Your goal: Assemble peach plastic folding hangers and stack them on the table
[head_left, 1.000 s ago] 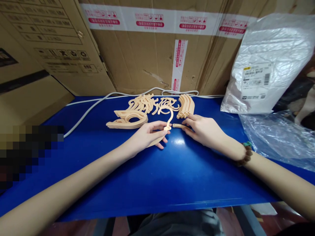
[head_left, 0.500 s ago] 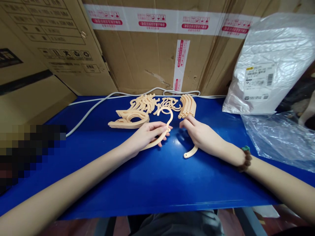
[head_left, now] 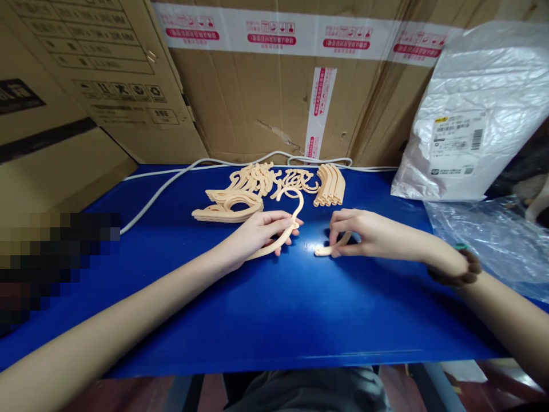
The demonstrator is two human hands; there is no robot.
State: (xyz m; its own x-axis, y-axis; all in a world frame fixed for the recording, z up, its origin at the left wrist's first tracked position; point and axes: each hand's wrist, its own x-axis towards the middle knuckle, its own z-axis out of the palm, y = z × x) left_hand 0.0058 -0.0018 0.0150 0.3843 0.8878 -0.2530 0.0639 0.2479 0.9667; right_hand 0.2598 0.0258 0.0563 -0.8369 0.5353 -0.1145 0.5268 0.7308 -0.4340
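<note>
My left hand (head_left: 263,230) is closed around a beige plastic hanger piece (head_left: 299,201), a curved hook joined to one arm. The hook points up and away from me, and the arm runs under my fingers. Just to the right, my right hand (head_left: 366,232) pinches a loose curved hanger arm (head_left: 324,251) low over the table, a gap apart from the left piece. Part of this arm is hidden behind my fingers. Beyond my left hand lies a stack of folded hangers (head_left: 227,216).
Behind my hands sit loose hooks (head_left: 295,178), more curved pieces (head_left: 253,177) and a row of hanger arms (head_left: 331,183) on the blue table (head_left: 274,320). A white cable (head_left: 150,209), cardboard boxes (head_left: 253,97), a white mailing bag (head_left: 454,114) and clear plastic (head_left: 476,229) surround them.
My right hand has turned and shifted right and toward me, away from the row of arms, now gripping the loose arm with its fingertips. My left hand keeps its hold.
</note>
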